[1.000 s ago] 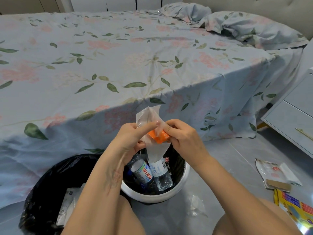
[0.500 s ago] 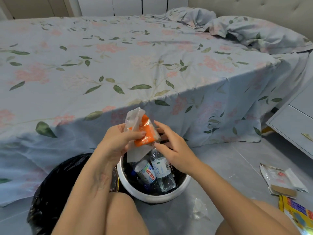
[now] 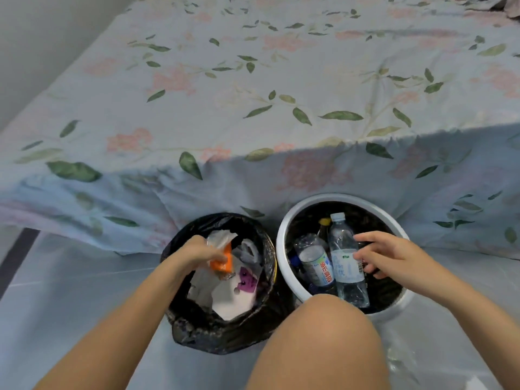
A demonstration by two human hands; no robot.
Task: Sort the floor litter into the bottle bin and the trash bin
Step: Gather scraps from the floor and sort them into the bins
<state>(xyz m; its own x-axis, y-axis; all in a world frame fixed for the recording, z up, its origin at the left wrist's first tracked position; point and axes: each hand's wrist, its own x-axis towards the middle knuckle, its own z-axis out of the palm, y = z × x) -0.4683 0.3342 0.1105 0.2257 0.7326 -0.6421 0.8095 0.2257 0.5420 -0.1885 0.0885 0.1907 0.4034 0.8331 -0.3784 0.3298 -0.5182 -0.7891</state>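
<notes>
Orange-and-clear wrapper (image 3: 222, 258) sits pinched in the left hand (image 3: 197, 253), directly over the open mouth of the black-lined trash bin (image 3: 222, 337), so the drop is straight down. Just right of that bin, the right hand (image 3: 385, 256) hovers with relaxed, empty fingers over the white bottle bin (image 3: 284, 229), near its plastic bottles (image 3: 344, 260).

The person's knee (image 3: 323, 333) hides the near rim of the white bottle bin (image 3: 284, 220) and the lower ends of its bottles. The left hand (image 3: 197, 250) covers part of the orange wrapper (image 3: 223, 261). Bottle label text is too blurred to read.
</notes>
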